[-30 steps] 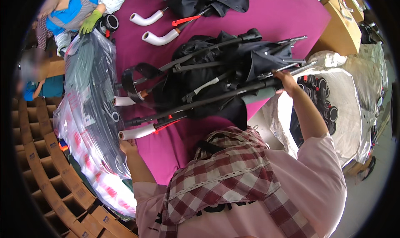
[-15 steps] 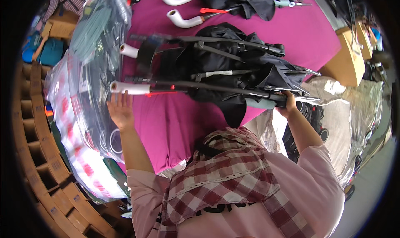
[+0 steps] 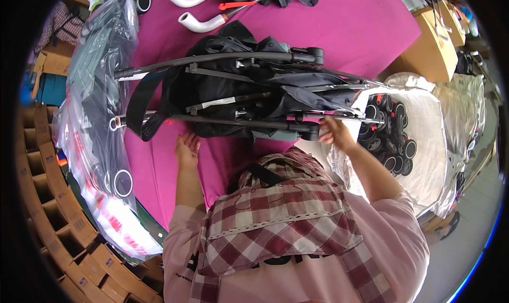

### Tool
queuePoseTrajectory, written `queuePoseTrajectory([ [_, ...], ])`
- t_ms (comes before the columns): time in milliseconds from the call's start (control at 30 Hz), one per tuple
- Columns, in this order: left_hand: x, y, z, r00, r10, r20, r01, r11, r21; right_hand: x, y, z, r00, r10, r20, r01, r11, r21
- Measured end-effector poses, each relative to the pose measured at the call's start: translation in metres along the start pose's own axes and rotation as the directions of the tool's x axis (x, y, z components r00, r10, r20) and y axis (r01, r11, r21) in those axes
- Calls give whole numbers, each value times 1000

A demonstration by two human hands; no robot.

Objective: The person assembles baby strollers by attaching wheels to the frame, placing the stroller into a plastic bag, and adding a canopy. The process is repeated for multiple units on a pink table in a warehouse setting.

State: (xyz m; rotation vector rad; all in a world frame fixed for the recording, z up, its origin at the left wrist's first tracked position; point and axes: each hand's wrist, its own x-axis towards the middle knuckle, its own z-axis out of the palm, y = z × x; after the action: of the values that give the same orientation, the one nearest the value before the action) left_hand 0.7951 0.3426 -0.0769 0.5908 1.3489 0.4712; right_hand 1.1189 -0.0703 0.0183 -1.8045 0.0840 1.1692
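Note:
A folded stroller frame (image 3: 233,124) with dark tubes and bunched black fabric (image 3: 217,85) lies lengthwise in front of me on a magenta cloth (image 3: 222,170). Beneath its near tube is my left hand (image 3: 188,150), fingers apart and slightly curled, nothing seen in them. My right hand (image 3: 339,135) is by the black joint (image 3: 307,127) at the frame's right end, close to thin silver rods; its fingers are apart, and whether they touch the rods is unclear. A black curved strap (image 3: 143,112) loops at the left end.
Another stroller frame with white curved handles (image 3: 201,22) lies at the far side. Plastic-wrapped parts (image 3: 101,91) line the left edge. A pale sack (image 3: 424,138) holding several black wheels (image 3: 392,133) stands at right, near a cardboard box (image 3: 424,43). Stacked cartons (image 3: 58,197) are at lower left.
The stroller frame has turned over and shifted left, its near white handle now mostly hidden. My left hand has come right and in from the handle; my right has loosened from the frame's end.

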Motion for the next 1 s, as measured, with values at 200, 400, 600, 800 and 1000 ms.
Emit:
queuePoseTrajectory([
  [200, -25, 11, 84, 998, -52, 21, 52, 998, -21, 16, -18, -154, 780, -421, -462, -221, 505, -834],
  [400, -42, 24, 99, 997, -53, 53, 61, 984, -165, 28, 45, -158, 948, -205, -243, -244, 17, -970],
  [600, -69, 38, 83, 999, 19, -35, -25, 983, -181, -23, 97, -127, 960, 229, -161, -218, 246, -944],
  [800, -74, 7, 29, 974, -25, 224, 73, 975, -208, -37, 169, -122, 947, 262, -186, -277, 370, -887],
  [1000, -97, 11, 39, 953, 21, 301, 18, 992, -124, -47, 141, -81, 915, 144, -376, -402, 295, -867],
])
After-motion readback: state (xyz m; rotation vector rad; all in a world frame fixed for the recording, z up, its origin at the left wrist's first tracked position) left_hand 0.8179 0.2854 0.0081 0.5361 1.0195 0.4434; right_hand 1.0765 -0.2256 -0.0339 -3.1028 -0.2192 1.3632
